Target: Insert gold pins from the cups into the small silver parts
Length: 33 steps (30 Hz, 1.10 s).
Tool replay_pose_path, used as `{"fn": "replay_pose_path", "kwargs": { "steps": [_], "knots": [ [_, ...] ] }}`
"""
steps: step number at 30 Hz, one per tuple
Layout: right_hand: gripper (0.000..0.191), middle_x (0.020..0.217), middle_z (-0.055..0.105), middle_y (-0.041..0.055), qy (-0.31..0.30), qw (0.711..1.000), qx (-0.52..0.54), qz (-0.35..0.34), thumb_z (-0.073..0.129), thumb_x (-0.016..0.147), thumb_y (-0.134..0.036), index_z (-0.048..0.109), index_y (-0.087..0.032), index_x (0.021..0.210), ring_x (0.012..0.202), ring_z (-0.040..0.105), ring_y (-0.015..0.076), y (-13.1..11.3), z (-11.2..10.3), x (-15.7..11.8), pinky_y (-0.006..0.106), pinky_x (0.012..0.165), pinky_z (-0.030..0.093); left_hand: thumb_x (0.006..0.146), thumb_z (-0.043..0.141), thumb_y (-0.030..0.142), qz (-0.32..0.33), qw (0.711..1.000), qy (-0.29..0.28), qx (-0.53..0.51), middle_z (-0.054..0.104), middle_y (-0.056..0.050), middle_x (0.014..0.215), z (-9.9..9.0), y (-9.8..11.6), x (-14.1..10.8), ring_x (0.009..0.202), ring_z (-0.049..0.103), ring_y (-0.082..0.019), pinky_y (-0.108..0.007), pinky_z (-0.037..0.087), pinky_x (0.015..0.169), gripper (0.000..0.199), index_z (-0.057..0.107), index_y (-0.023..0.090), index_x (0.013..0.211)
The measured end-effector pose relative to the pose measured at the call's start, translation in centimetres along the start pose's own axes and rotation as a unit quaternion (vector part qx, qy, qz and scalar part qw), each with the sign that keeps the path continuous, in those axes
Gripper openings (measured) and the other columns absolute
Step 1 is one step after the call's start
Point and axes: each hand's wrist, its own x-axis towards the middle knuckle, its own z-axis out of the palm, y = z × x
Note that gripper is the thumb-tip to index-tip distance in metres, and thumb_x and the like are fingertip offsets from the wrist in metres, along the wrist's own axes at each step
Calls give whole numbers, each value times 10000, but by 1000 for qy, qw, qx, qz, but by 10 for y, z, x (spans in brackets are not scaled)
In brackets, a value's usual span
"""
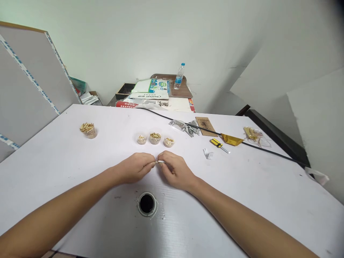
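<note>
My left hand and my right hand meet fingertip to fingertip above the white table. Between them runs a thin, light-coloured stick-like piece, pinched by both hands; its ends are hidden in the fingers. Just beyond the hands stand a left small clear cup, a middle cup and a right cup, each with small gold-coloured pieces. Farther left, another clear cup has longer gold pins heaped at its rim.
A round dark hole lies nearer me. At right are a yellow-black screwdriver, a gold tray-like piece, silver packets, brown cardboard and a black cable. A water bottle stands behind the table.
</note>
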Motion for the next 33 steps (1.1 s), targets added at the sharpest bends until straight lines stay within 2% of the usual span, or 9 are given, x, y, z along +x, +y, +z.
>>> {"fn": "replay_pose_path", "kwargs": {
  "steps": [4, 6, 12, 17, 26, 30, 33],
  "knots": [
    [148, 865, 622, 80, -21, 996, -46, -67, 416, 882, -87, 510, -200, 892, 802, 561, 202, 4, -2, 0, 330, 714, 451, 1009, 341, 281, -32, 998, -16, -44, 530, 11, 703, -2, 1, 1, 673, 489, -134, -279, 388, 677, 314, 441, 180, 729],
    [145, 865, 623, 80, -21, 997, -45, -63, 417, 882, -93, 514, -199, 891, 808, 563, 204, 3, -2, 0, 330, 714, 448, 1004, 333, 265, -21, 999, -11, -27, 534, 5, 713, -2, 1, 1, 679, 490, -138, -281, 390, 679, 303, 440, 180, 734],
    [154, 729, 571, 20, -8, 994, 37, 107, 458, 908, -185, 545, -187, 781, 667, 519, 153, -4, 2, 1, 279, 618, 397, 966, 361, 162, 45, 991, 21, 127, 552, -20, 748, 3, -2, -2, 684, 483, -162, -300, 360, 640, 228, 450, 183, 757],
    [151, 722, 580, 12, -21, 986, 65, 152, 465, 890, -198, 565, -181, 778, 661, 512, 147, -3, 3, 1, 268, 611, 383, 938, 398, 123, 62, 982, 22, 175, 549, -16, 742, 3, -4, -3, 680, 485, -164, -299, 351, 626, 187, 462, 184, 774],
    [168, 772, 588, 35, -13, 997, 19, 71, 438, 934, -191, 539, -188, 799, 718, 535, 162, -7, 1, 1, 290, 662, 403, 992, 352, 170, 39, 994, 13, 101, 579, -17, 776, 4, -2, -2, 708, 515, -161, -300, 393, 671, 237, 471, 182, 787],
    [152, 771, 589, 39, -4, 998, 11, 67, 453, 930, -187, 546, -188, 810, 707, 530, 163, -4, 2, 1, 291, 645, 400, 1016, 355, 198, 26, 996, 12, 87, 605, -20, 805, 3, -3, -1, 754, 551, -167, -300, 412, 711, 249, 514, 180, 825],
    [140, 765, 584, 38, 10, 997, 2, 79, 468, 923, -189, 557, -185, 815, 694, 529, 161, -1, 3, 2, 289, 634, 395, 1031, 364, 235, 6, 997, 35, 75, 630, -27, 858, 4, -7, -2, 811, 581, -172, -306, 434, 755, 250, 571, 182, 900]
  ]
}}
